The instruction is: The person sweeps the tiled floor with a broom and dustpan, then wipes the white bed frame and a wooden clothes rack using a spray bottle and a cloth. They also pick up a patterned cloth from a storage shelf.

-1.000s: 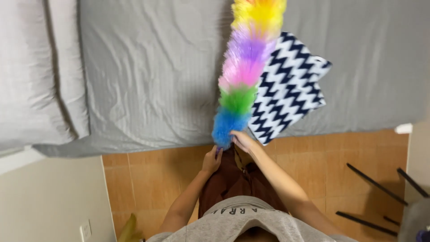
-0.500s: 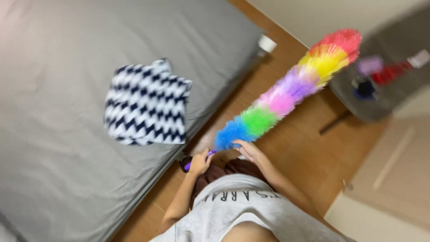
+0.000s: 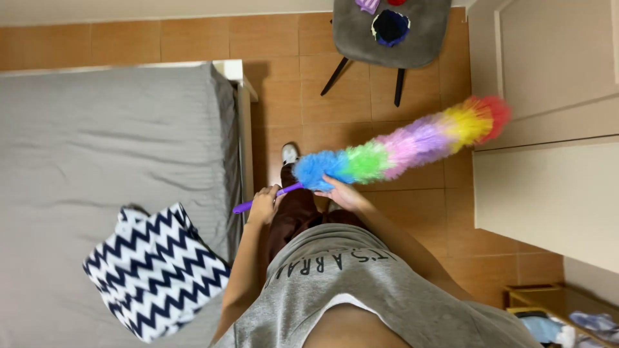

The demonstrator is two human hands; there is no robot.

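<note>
Two bare hands hold a rainbow feather duster (image 3: 400, 145) above a tan tiled floor (image 3: 296, 90), seen from a camera looking straight down the person's grey shirt (image 3: 348, 283). The left hand (image 3: 264, 205) is clenched around the duster's thin purple handle (image 3: 258, 198), near its free end. The right hand (image 3: 342, 192) cups the blue base of the fluffy head from below, fingers spread against the fibres.

From the hands, the duster points toward two o'clock. Its colours run blue, green, pink, lilac, yellow, then red at the tip, which reaches the edge of a pale cabinet (image 3: 548, 193) at three o'clock.

At nine o'clock lies a bed with a grey sheet (image 3: 109, 135). A dark blue and white zigzag-patterned cloth (image 3: 155, 270) rests on the sheet at about eight o'clock, near the left forearm but apart from the hand.

At twelve o'clock stands a grey chair with black legs (image 3: 393, 32), with small coloured items on its seat. One foot in a light shoe (image 3: 289, 153) shows just beside the blue end of the duster.
</note>
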